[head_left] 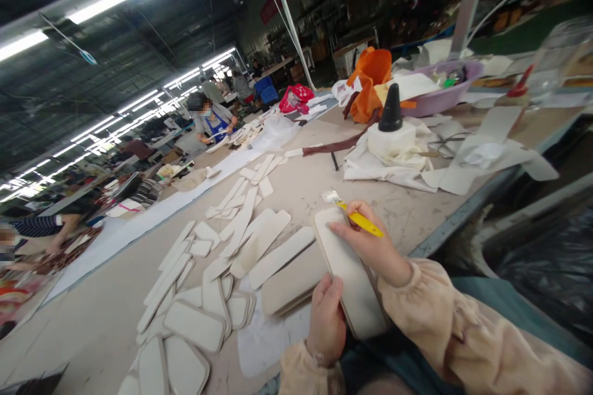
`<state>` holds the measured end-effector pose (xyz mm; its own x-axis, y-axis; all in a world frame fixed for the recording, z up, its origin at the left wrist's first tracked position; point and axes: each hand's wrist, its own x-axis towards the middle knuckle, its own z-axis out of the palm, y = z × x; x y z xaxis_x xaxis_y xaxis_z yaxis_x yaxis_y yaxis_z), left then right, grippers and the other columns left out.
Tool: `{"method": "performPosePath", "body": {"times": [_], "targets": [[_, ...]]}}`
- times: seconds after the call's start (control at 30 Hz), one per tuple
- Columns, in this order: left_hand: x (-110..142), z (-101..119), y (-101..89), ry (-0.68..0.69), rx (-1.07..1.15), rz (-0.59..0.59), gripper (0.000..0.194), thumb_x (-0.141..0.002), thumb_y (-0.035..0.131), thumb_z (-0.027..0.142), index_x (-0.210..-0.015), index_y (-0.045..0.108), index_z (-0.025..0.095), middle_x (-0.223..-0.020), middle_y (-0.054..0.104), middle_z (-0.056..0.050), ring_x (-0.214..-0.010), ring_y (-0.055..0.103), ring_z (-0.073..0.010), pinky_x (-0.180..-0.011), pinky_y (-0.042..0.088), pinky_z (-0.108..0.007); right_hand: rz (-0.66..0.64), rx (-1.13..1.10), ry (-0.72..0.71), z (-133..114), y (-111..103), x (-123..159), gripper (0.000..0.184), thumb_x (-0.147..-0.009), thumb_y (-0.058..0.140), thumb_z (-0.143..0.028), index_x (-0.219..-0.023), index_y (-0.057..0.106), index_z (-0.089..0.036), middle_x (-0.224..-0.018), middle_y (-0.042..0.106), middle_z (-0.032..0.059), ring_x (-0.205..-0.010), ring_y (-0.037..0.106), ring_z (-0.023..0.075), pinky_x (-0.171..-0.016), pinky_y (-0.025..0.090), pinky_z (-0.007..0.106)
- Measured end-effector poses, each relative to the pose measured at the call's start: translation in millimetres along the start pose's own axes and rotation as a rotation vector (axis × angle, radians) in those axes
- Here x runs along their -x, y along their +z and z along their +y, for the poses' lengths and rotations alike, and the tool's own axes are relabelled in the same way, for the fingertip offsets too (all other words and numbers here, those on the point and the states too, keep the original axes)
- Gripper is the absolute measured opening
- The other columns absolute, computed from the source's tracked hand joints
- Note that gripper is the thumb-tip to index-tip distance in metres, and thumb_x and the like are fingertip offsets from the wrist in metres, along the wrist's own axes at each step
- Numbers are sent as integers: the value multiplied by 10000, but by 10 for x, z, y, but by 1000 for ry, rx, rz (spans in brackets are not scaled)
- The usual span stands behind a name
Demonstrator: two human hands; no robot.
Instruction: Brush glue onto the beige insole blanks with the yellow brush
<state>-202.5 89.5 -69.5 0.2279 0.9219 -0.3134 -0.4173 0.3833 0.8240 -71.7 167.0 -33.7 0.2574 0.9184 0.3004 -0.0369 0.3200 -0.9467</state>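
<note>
My left hand (327, 320) is closed around the near end of a stack of flat beige oblong pieces (349, 271), holding it tilted above the table edge. My right hand (370, 241) grips a yellow-handled brush (359, 220), its whitish bristle tip (331, 197) just beyond the stack's far end. Both arms wear peach sleeves. More of the same oblong pieces (217, 278) lie spread over the table to the left, some overlapping.
A black-capped white bottle (393, 126) stands on white cloth behind. A purple basin (440, 95) and orange cloth (370, 83) sit further back. A masked person in blue (210, 120) works far along the long table (92, 315); another person's arm (50, 228) is at left.
</note>
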Motion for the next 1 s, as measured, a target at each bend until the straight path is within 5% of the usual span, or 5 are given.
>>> {"method": "performPosePath", "body": {"times": [0.13, 0.4, 0.57, 0.77, 1.0], "targets": [[76, -35, 19, -174, 47, -135, 363, -767, 640, 442, -968, 699, 144, -993, 701, -103, -970, 630, -266, -881, 479, -353, 23, -34, 3, 45, -41, -48, 284, -725, 687, -329, -825, 439, -233, -672, 416, -70, -595, 430, 103, -584, 375, 240], [262, -204, -26, -348, 116, -104, 364, -737, 697, 377, -924, 694, 65, -842, 712, -139, -830, 672, -251, -824, 513, -368, -14, -297, 137, 201, -58, -110, 368, -712, 697, -368, -854, 376, -258, -780, 641, -36, -786, 642, 165, -734, 480, 314], [248, -186, 1, -201, 47, 30, 345, -723, 714, 348, -942, 697, 82, -811, 718, -117, -781, 670, -230, -766, 520, -344, -113, -135, 115, 211, -99, -64, 387, -703, 710, -382, -899, 405, -246, -886, 641, -15, -833, 605, 154, -758, 454, 304], [193, -125, -2, -20, -8, 108, 336, -705, 728, 336, -967, 684, 130, -868, 713, -79, -781, 652, -199, -733, 519, -312, -142, 158, 41, 187, -129, 14, 399, -683, 728, -355, -932, 438, -241, -702, 447, -62, -591, 432, 122, -555, 365, 259], [320, -274, -34, -326, 27, -68, 443, -664, 760, 367, -977, 661, 70, -926, 692, -150, -753, 674, -230, -606, 543, -273, -56, 13, 71, 207, -126, -18, 386, -691, 711, -324, -905, 402, -240, -698, 393, -63, -578, 379, 108, -524, 324, 239]]}}
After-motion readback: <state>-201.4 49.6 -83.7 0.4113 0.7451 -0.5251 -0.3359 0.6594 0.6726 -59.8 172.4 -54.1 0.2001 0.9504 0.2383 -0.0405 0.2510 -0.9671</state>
